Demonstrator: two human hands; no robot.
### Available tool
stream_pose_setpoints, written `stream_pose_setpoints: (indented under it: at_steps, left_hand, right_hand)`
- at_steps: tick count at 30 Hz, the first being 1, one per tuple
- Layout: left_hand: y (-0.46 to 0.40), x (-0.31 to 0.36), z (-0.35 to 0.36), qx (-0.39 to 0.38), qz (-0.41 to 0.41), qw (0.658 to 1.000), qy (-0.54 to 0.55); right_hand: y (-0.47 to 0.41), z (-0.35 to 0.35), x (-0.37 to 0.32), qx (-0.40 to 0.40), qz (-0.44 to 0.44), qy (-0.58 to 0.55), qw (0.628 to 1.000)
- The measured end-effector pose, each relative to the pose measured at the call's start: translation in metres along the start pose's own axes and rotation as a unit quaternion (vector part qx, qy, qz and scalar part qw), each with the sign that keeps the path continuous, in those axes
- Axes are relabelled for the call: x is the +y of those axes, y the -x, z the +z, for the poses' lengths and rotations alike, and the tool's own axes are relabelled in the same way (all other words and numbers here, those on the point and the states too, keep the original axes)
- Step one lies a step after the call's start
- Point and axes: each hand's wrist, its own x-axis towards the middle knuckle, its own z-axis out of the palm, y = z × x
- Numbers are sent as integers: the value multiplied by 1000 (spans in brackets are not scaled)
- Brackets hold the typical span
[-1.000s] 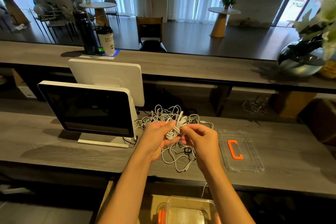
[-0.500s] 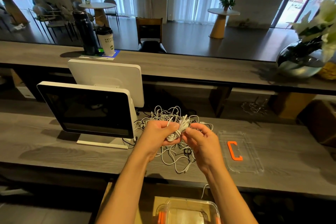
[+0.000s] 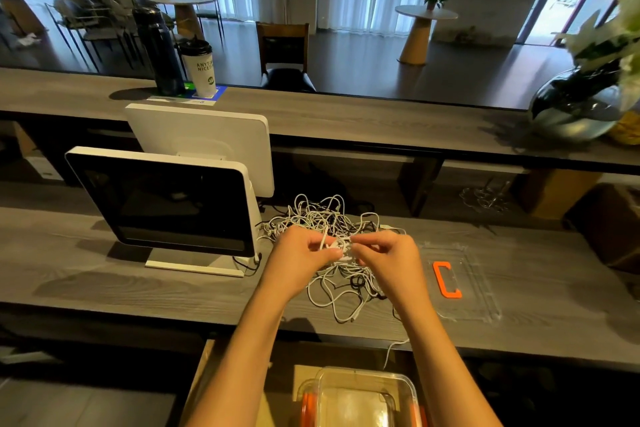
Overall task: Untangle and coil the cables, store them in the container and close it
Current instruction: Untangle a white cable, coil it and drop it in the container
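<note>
Grey wood-grain counter (image 3: 104, 288): tangled white cables (image 3: 332, 218) heaped right of white-framed monitor (image 3: 166, 204). Left hand (image 3: 298, 253) and right hand (image 3: 384, 255) both pinching one small coil. Best wrapped snugly, tail tucked, before dropping into clear plastic container (image 3: 360, 399) below.

The white paper cup (image 3: 201, 71), just right of the dark bottle (image 3: 160, 52), read "ANYTIME" above a partly hidden "NICETI…"; nothing else was legible.
</note>
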Motion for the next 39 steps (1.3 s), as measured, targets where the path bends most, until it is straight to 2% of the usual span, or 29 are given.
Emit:
stream_pose_setpoints:
  at_steps: [5,8,11,14,17,19,21,25,27,30,33,39]
  left_hand:
    - [-4,-13,1,21,-49,997,52]
    - [-5,-18,2,4,-74,992,102]
    - [-7,-25,1,-4,-93,984,150]
    - [-7,-38,9,-4,-125,972,198]
    - [-7,-58,25,24,-144,967,211]
    - [-7,-75,38,37,-133,973,186]
    - [-6,-89,53,33,-137,976,168]
    - [9,-109,84,-5,-169,976,139]
    - [18,-116,97,-21,-214,958,189]
    - [31,-133,117,-14,-312,912,268]
    - [48,-154,140,-9,-393,878,275]
    - [88,-200,179,-44,-431,868,241]
  right_hand:
    - [0,8,9,22,-29,77,996]
    - [2,17,14,42,-33,38,998]
    - [4,24,21,55,38,-101,993]
    - [10,31,30,75,127,-256,955]
    - [17,42,48,85,180,-279,939]
    - [25,48,59,63,221,-276,933]
    - [35,53,71,32,254,-284,924]
    - [49,56,103,41,286,-270,918]
    - [54,56,122,30,301,-258,918]
    - [68,55,151,-4,339,-253,906]
    - [85,50,182,-17,393,-253,884]
    - [113,56,243,-21,472,-243,847]
